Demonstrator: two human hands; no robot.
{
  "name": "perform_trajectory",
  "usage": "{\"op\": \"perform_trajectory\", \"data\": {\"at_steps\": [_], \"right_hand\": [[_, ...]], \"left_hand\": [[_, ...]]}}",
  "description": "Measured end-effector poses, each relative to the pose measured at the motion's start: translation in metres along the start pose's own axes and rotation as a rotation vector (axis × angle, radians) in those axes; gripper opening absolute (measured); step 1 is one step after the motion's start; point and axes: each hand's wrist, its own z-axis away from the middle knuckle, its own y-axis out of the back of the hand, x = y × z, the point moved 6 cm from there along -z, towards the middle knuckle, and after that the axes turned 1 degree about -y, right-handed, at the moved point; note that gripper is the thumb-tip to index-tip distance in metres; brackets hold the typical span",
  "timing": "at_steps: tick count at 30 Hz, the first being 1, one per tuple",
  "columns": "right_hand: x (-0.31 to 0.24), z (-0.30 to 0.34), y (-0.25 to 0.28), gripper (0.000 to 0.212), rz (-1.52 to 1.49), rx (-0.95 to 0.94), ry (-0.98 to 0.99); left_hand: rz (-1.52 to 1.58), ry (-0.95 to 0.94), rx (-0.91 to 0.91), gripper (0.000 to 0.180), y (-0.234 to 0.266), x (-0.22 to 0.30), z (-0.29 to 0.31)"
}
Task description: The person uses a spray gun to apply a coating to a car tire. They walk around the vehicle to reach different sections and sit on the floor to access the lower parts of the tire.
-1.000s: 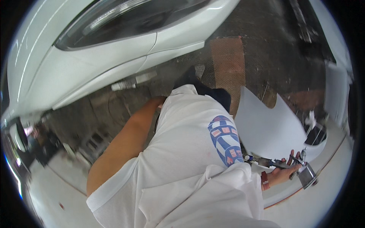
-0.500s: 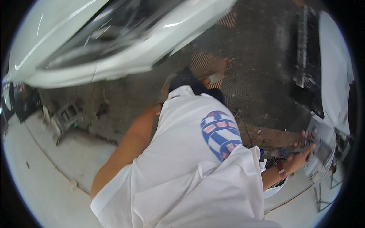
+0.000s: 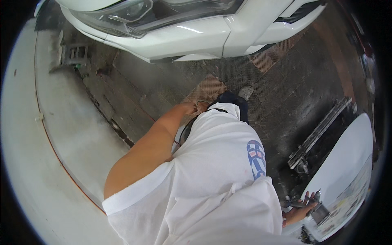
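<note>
Out at the lower right, my right hand (image 3: 300, 213) is closed around a spray gun (image 3: 320, 213) with a dark grey, cup-like part; the grip is partly covered by my fingers. A white panel (image 3: 341, 159) is right beside the gun. My left hand (image 3: 188, 108) hangs by my left leg with its fingers curled, small in view; what they hold, if anything, I cannot make out. A dark hose or cord (image 3: 187, 132) runs between my left arm and my shirt (image 3: 220, 163).
A white car's front end (image 3: 196, 41) with its headlight stretches across the top. Behind the white panel lies a long dark strip-like part (image 3: 320, 132). An orange hose (image 3: 61, 163) runs along the white surface at left, near a grey frame (image 3: 76, 53).
My view has swung, so the car now spans the top centre. My right hand and the spray gun sit lower in view, beside the white panel. My left hand appears higher.
</note>
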Motion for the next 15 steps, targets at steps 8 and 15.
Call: {"op": "perform_trajectory", "data": {"at_steps": [8, 15], "right_hand": [[-0.05, -0.159, -0.032, 0.065, 0.177, -0.112, 0.024], [-0.056, -0.278, -0.069, 0.07, 0.156, -0.337, 0.097]], "left_hand": [[0.312, 0.555, -0.071, 0.074, -0.149, 0.087, 0.031], [0.986, 1.023, 0.598, 0.088, -0.212, 0.197, 0.092]]}}
